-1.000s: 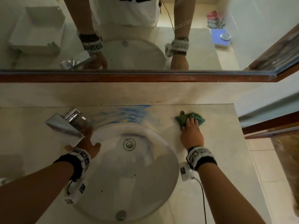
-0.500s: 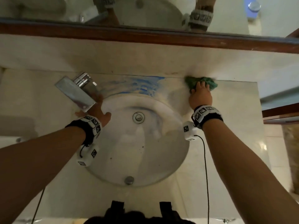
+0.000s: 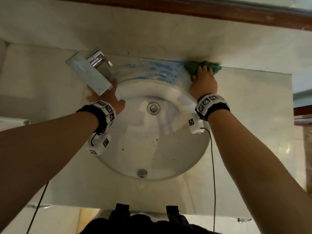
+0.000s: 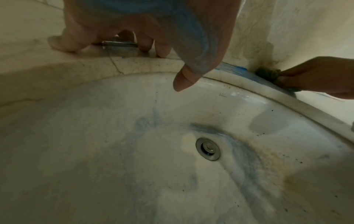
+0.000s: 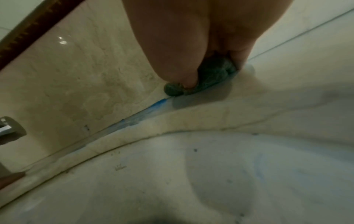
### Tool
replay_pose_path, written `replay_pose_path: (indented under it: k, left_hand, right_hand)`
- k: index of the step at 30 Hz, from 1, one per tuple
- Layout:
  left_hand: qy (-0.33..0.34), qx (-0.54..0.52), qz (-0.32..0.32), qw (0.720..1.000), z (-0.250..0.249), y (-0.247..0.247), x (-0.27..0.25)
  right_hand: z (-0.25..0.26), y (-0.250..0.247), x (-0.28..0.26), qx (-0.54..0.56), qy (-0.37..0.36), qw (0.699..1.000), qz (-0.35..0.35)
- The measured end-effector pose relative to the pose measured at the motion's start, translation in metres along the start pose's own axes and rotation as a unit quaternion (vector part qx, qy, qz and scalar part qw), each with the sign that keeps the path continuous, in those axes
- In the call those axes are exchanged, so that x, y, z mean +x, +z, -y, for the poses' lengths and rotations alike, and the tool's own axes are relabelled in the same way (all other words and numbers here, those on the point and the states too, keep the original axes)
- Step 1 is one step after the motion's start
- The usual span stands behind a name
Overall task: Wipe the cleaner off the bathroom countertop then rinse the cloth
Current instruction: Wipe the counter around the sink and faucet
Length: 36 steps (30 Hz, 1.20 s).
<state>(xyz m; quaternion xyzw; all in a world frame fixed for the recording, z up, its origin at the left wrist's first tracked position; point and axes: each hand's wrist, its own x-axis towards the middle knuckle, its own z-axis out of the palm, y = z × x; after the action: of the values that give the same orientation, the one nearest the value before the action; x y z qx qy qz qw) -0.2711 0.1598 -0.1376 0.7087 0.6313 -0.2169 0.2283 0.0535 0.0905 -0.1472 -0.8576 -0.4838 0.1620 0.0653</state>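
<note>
Blue cleaner streaks [image 3: 157, 70] lie on the beige marble countertop [image 3: 249, 102] behind the round basin [image 3: 152, 149]. My right hand [image 3: 203, 71] grips a bunched green cloth [image 3: 211, 65] and presses it into the corner where counter meets back wall, at the right end of the streaks. The right wrist view shows thumb and fingers pinching the cloth [image 5: 178, 90], with the blue line [image 5: 145, 110] running left of it. My left hand [image 3: 108, 92] rests with spread fingers on the counter under the tap spout. Its thumb [image 4: 184, 81] hangs over the basin rim.
A chrome tap [image 3: 91, 73] with a flat spout stands at the basin's back left. The drain [image 3: 153, 108] sits mid-basin, which shows faint blue smears. A wooden mirror frame [image 3: 202, 9] runs above the backsplash. Wrist-camera cables hang by both forearms.
My right hand has slid the cloth back to the wall and left to the end of the blue streaks. The view has tipped down. The left hand has stayed by the tap.
</note>
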Motion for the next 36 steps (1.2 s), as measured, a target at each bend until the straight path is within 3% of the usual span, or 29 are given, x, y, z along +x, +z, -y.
replay_pose_path:
  k: [3, 9, 17, 21, 28, 36]
  left_hand:
    - [0.006, 0.011, -0.015, 1.0, 0.003, 0.005, 0.005]
    - [0.013, 0.008, -0.015, 1.0, 0.013, 0.016, 0.017]
    - [0.017, 0.019, -0.031, 0.999, 0.015, 0.022, 0.021]
    - [0.015, 0.035, -0.045, 0.998, 0.016, 0.022, 0.02]
    - [0.003, 0.037, -0.032, 0.999, 0.016, 0.024, 0.02]
    - [0.024, 0.029, -0.051, 0.998, 0.019, 0.027, 0.019]
  right_hand:
    - [0.007, 0.003, -0.004, 0.006, 0.003, 1.0, 0.009]
    - [0.01, 0.017, -0.065, -0.001, -0.072, 0.997, 0.026]
    - [0.057, 0.002, 0.001, -0.02, -0.154, 0.986, 0.064]
    - [0.04, -0.003, -0.007, -0.018, -0.149, 0.985, 0.09]
    - [-0.01, -0.021, -0.019, -0.029, -0.006, 0.999, 0.028]
    - [0.091, 0.011, -0.004, -0.022, -0.116, 0.992, 0.044]
